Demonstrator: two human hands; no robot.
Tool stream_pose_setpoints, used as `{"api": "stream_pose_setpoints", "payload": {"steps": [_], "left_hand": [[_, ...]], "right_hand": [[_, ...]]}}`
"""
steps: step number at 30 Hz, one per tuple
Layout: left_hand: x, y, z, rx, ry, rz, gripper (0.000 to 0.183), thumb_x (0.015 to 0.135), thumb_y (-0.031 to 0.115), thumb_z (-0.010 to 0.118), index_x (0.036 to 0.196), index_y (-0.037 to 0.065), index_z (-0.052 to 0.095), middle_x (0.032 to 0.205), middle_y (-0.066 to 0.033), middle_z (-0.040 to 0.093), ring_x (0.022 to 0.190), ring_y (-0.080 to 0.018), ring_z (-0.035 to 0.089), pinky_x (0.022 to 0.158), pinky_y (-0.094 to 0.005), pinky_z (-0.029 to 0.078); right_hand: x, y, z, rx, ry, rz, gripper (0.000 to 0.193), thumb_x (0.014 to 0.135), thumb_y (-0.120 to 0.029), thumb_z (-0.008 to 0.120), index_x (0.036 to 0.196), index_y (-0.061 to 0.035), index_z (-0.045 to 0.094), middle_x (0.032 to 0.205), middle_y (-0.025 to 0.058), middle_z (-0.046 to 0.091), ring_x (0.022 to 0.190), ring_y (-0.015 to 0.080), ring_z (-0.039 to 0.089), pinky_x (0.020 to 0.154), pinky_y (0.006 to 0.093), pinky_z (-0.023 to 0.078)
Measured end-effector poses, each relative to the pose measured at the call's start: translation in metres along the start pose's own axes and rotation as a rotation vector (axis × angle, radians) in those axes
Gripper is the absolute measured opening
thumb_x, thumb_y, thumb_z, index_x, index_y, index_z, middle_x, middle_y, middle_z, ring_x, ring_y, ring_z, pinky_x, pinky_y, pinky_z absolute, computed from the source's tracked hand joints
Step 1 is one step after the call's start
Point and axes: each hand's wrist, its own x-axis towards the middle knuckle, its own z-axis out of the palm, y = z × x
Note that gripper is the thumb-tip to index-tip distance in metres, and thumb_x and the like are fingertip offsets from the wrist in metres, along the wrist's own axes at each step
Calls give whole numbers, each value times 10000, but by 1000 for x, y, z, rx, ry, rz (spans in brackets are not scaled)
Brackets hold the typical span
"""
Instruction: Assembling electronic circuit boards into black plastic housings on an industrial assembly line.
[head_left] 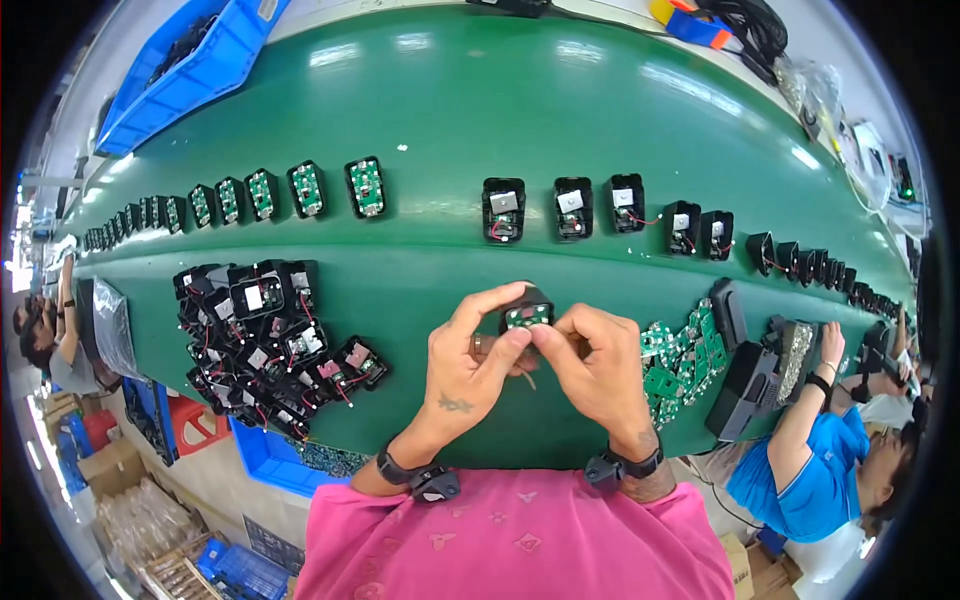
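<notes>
Between my two hands, close above the near part of the green table, is a small black plastic housing (541, 297) with a green circuit board (527, 315) at its near, open side. My left hand (478, 345) wraps its fingers round the housing, thumb against the board. From the other side my right hand (596, 358) pinches in, its thumb tip beside the left thumb on the board. The right fingertips are partly hidden behind the housing. A short thin wire or strip shows below the hands.
Black housings with parts and red wires are heaped (255, 340) on the left. Loose green circuit boards (685, 360) lie on the right, beside black cases (745, 385). Rows of housings (366, 187) cross the table (450, 110). A blue bin (185, 75) stands far left; a co-worker (810, 470) sits right.
</notes>
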Motion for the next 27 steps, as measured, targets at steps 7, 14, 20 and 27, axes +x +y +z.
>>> {"api": "stream_pose_setpoints", "payload": {"steps": [7, 14, 20, 27], "left_hand": [[-1, -10, 12, -16, 97, -56, 334, 1018, 146, 554, 1319, 6, 525, 1076, -139, 664, 680, -161, 697, 522, -240, 567], [1, -5, 16, 44, 163, -73, 295, 1025, 143, 520, 1270, -21, 504, 960, -132, 670, 566, -143, 653, 437, -247, 520], [0, -17, 13, 222, 172, 86, 275, 1025, 100, 492, 1275, -15, 489, 977, -160, 668, 543, -135, 635, 412, -217, 479], [1, -18, 6, 389, 233, 502, 249, 989, 72, 572, 1232, 28, 596, 1140, -188, 675, 609, -150, 662, 497, -274, 549]], "right_hand": [[-4, 10, 13, 26, 1, -121, 417, 976, -138, 564, 1375, -25, 517, 927, 152, 650, 719, 250, 624, 691, 341, 513], [0, 15, 25, 20, 31, -129, 360, 1007, -148, 518, 1339, -10, 537, 1150, 202, 655, 946, 319, 679, 788, 372, 535], [3, 18, 31, 143, 59, -171, 345, 977, -82, 542, 1315, -15, 546, 1061, 207, 643, 924, 369, 644, 768, 408, 528], [2, 19, 39, 184, 196, -412, 418, 923, -40, 611, 1335, -41, 541, 966, 152, 591, 768, 280, 586, 675, 369, 493]]}}
